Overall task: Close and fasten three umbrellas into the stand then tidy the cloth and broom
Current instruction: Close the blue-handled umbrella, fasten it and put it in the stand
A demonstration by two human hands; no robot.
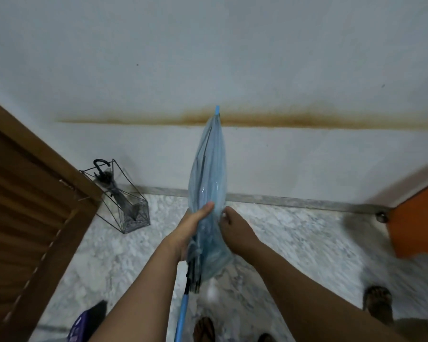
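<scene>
Both hands, left hand (pixel 195 222) and right hand (pixel 232 224), grasping the blue umbrella (pixel 209 183); wire stand (pixel 124 198) beside louvred door (pixel 30 206), holding a dark umbrella (pixel 109 178)

You face a pale wall (pixel 232 58) crossed by a rusty brown stain (pixel 282 120). Below you lies speckled marble floor (pixel 294 243); a louvred wooden door (pixel 22 206) stands left, an orange panel (pixel 420 223) right.

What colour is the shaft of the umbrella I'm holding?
Light blue, clearest low in the head view: shaft.
</scene>
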